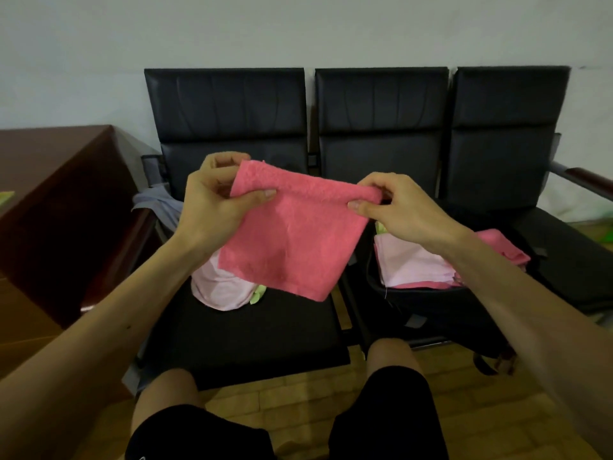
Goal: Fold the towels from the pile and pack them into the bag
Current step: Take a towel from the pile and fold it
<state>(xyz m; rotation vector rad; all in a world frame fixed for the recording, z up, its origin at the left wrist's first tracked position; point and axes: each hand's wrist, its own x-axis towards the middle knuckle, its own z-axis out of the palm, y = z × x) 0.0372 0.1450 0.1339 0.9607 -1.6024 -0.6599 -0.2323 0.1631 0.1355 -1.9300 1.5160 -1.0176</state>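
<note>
Head view: pink towel (292,240) aloft

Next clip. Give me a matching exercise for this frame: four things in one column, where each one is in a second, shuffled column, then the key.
Things
1. coral-pink terry towel
2. black fabric bag
3. loose pile of pale pink and green towels
4. crumpled grey cloth

Places
A. at the outer left side of the left chair
B. on the left chair's cushion
C. held up between the left hand and the right hand
D. on the middle chair, open, with folded towels inside

Pairs: 1-C, 2-D, 3-B, 4-A
</note>
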